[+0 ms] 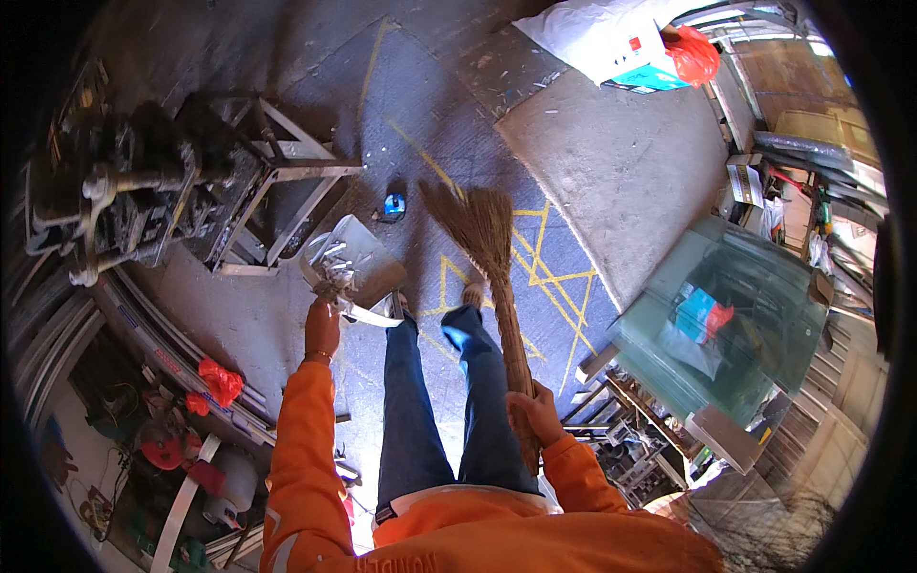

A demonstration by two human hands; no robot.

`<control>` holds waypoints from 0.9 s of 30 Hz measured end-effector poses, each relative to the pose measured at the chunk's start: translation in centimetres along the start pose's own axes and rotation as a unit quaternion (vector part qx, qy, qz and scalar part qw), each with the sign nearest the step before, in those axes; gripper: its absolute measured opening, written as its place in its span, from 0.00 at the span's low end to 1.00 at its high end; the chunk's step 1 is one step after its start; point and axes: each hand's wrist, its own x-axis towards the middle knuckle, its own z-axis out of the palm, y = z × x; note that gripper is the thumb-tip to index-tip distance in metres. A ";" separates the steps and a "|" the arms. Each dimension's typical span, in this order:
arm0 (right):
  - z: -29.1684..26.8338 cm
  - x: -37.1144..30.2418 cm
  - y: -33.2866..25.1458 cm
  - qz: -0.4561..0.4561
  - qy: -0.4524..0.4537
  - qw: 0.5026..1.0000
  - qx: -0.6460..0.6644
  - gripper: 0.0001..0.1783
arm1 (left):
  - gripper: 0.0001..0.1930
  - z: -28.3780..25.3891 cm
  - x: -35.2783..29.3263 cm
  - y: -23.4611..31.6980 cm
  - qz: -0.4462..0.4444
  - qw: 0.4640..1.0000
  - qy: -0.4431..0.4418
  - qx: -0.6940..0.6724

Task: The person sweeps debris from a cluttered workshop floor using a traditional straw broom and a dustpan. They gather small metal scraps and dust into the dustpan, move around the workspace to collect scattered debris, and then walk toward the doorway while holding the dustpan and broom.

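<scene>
My left hand is closed on the near edge of a pale, scoop-like dustpan. Bits of light and grey scrap lie in the pan, beside my fingers. It hangs in front of my left leg. In my right hand is the handle of a straw broom, gripped low near my right hip. The broom slants up and away from me, its bristles fanned out at the far end over the blue floor.
A small blue object sits on the floor beyond the dustpan. Left stands a metal frame next to dark machinery, with long rails nearer me. Stacked glass sheets stand at right. A white sack lies at the far right.
</scene>
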 end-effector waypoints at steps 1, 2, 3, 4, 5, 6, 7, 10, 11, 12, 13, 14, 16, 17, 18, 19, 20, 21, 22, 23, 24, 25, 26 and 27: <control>-0.6 0.1 -0.7 0.012 0.002 1.000 0.018 0.13 | 0.18 0.0 0.2 0.8 -0.005 1.000 -0.005 0.004; -1.3 0.3 -1.7 0.025 0.003 0.999 0.036 0.12 | 0.18 0.1 0.4 1.6 -0.011 1.000 -0.010 0.008; -2.0 0.7 -2.6 0.037 0.004 0.998 0.053 0.12 | 0.19 0.7 0.6 1.8 0.002 1.000 0.014 0.003; -2.8 1.1 -3.5 0.038 0.010 0.997 0.060 0.12 | 0.19 1.0 1.0 2.3 0.021 1.000 0.017 0.014; -3.3 1.4 -4.4 0.041 0.014 0.997 0.067 0.11 | 0.19 1.3 1.4 2.8 0.018 0.999 0.027 0.002; -4.1 1.7 -5.3 0.044 0.018 0.996 0.073 0.11 | 0.19 1.6 1.9 3.3 0.015 0.999 0.036 -0.008; -5.2 2.2 -6.3 0.042 0.013 0.996 0.079 0.11 | 0.19 1.7 2.3 4.3 0.010 0.999 0.039 -0.002; -8.7 3.5 -9.6 0.037 -0.003 0.996 0.085 0.11 | 0.18 2.0 3.5 7.8 -0.009 0.999 0.048 -0.004; -10.0 3.8 -10.7 0.037 -0.006 0.996 0.082 0.11 | 0.19 2.0 3.9 9.0 -0.009 0.998 0.055 -0.010; -11.3 4.2 -11.7 0.036 -0.010 0.996 0.079 0.11 | 0.21 2.2 4.2 10.2 -0.027 0.998 0.055 0.001; -12.5 4.5 -12.5 0.016 -0.009 0.998 0.062 0.11 | 0.22 2.3 4.7 11.6 -0.021 0.997 0.073 -0.021; -13.7 5.0 -13.1 -0.004 -0.007 0.999 0.046 0.11 | 0.24 2.5 5.1 13.0 -0.016 0.995 0.090 -0.043; -15.7 5.6 -14.9 -0.028 0.006 0.999 0.024 0.12 | 0.27 3.1 6.2 15.1 -0.026 0.994 0.091 -0.047; -16.5 5.8 -16.1 -0.031 0.017 0.999 0.019 0.13 | 0.27 3.2 6.8 16.4 -0.018 0.994 0.094 -0.055; -17.2 6.2 -17.3 -0.035 0.028 0.999 0.014 0.14 | 0.28 3.4 7.5 17.6 -0.011 0.993 0.097 -0.064; -18.6 7.5 -17.7 -0.035 0.039 0.998 0.020 0.16 | 0.28 3.8 8.4 18.6 0.007 0.993 0.110 -0.043; -19.9 8.5 -18.5 -0.034 0.041 0.998 0.018 0.15 | 0.28 4.0 9.2 20.3 -0.002 0.993 0.104 -0.049; -21.1 9.6 -19.6 -0.029 0.044 0.998 0.033 0.15 | 0.28 4.4 9.9 22.1 -0.010 0.994 0.097 -0.055; -21.7 10.7 -20.9 -0.025 0.044 0.998 0.049 0.14 | 0.28 4.4 10.7 23.4 -0.018 0.994 0.093 -0.059; -22.0 11.7 -22.5 -0.036 0.050 0.996 0.065 0.13 | 0.27 4.7 11.6 24.1 -0.009 0.994 0.095 -0.052; -22.7 13.5 -23.0 -0.044 0.048 0.994 0.084 0.12 | 0.28 4.9 12.5 24.6 -0.001 0.995 0.092 -0.047; -22.9 14.8 -24.3 -0.057 0.047 0.993 0.091 0.12 | 0.28 5.1 13.6 25.4 0.008 0.995 0.086 -0.042; -22.9 16.3 -26.0 -0.071 0.046 0.991 0.099 0.12 | 0.28 5.2 14.7 25.9 0.016 0.996 0.082 -0.035; -22.9 18.3 -27.7 -0.080 0.049 0.990 0.104 0.12 | 0.28 5.7 16.1 25.8 0.001 0.996 0.077 -0.043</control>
